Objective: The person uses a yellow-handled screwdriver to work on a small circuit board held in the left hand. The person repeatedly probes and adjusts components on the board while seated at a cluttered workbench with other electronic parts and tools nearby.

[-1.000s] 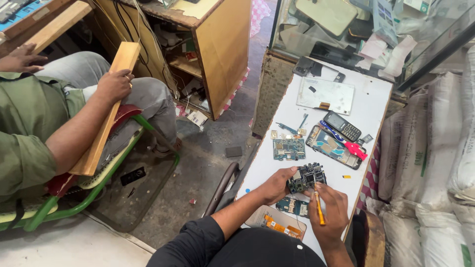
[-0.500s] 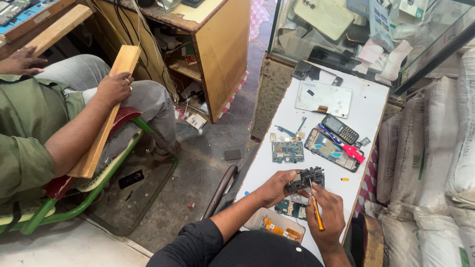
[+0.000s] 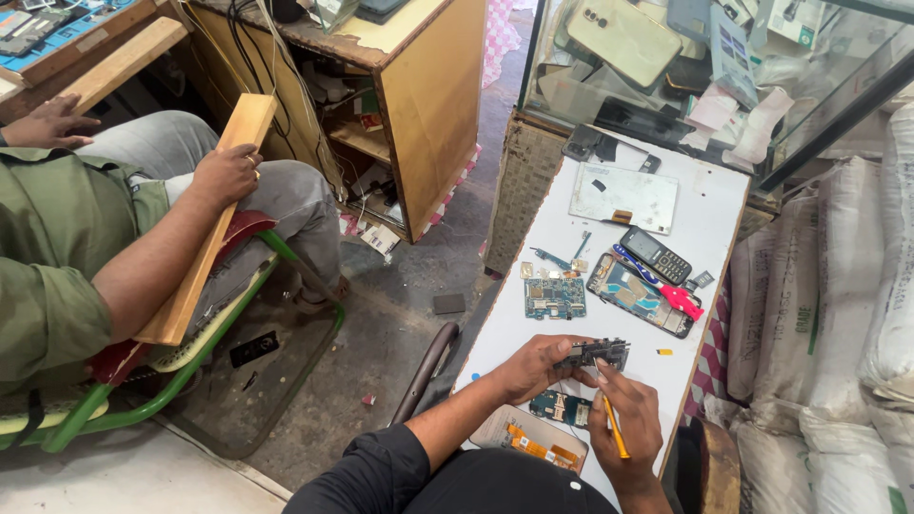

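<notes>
My left hand (image 3: 535, 366) grips a dark circuit board (image 3: 595, 354) and holds it just above the white table (image 3: 705, 214). My right hand (image 3: 628, 422) holds a yellow-handled tool (image 3: 614, 428), its tip up against the board's right end. Under my hands lie a green circuit board (image 3: 562, 408) and an opened phone body with orange ribbon cables (image 3: 528, 441).
Further up the table lie another green board (image 3: 555, 298), an opened phone frame (image 3: 640, 294), a red-handled tool (image 3: 681, 300), a keypad phone (image 3: 656, 256) and a white panel (image 3: 624, 197). A person in green sits at left holding a wooden plank (image 3: 205, 243). A glass cabinet (image 3: 666, 57) and stacked sacks (image 3: 838, 305) stand beyond.
My hands and the dark board have stayed in nearly the same spot. The tool's tip has shifted slightly against the board. The seated person has not moved.
</notes>
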